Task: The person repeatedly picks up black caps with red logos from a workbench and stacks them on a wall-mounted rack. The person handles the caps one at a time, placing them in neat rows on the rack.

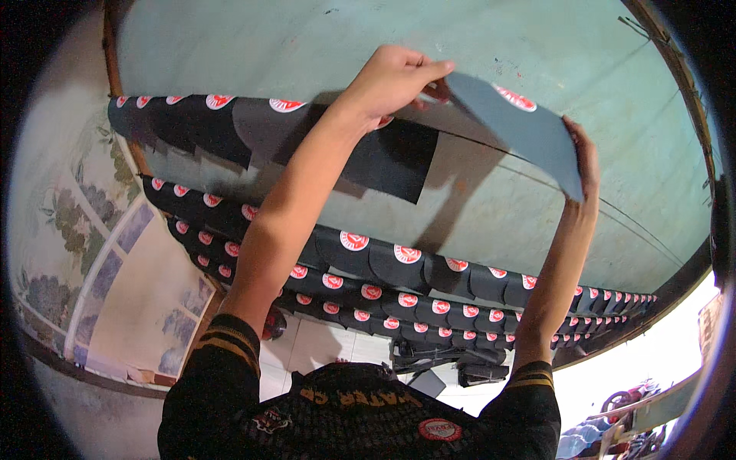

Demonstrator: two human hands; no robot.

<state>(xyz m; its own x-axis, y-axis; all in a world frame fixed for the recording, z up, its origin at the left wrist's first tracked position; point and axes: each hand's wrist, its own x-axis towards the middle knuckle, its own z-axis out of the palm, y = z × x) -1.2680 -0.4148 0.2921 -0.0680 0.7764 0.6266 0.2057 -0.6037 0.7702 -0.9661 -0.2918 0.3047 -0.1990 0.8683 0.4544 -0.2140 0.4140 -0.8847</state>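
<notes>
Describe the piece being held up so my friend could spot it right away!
Start at the big pale green wall and find the top row of dark pieces. Just right of that row, look between the left hand and the right hand for a curved blue-grey sheet with a red-and-white round print. Unlike its darker neighbours, it is held up by hands.

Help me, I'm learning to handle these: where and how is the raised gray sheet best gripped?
Probably by its opposite ends, one hand from each side, as the left hand and right hand do. The gray sheet looks thin and bows between them, so a one-ended grip would likely let it droop. End holds also leave the red-and-white badge uncovered.
</notes>
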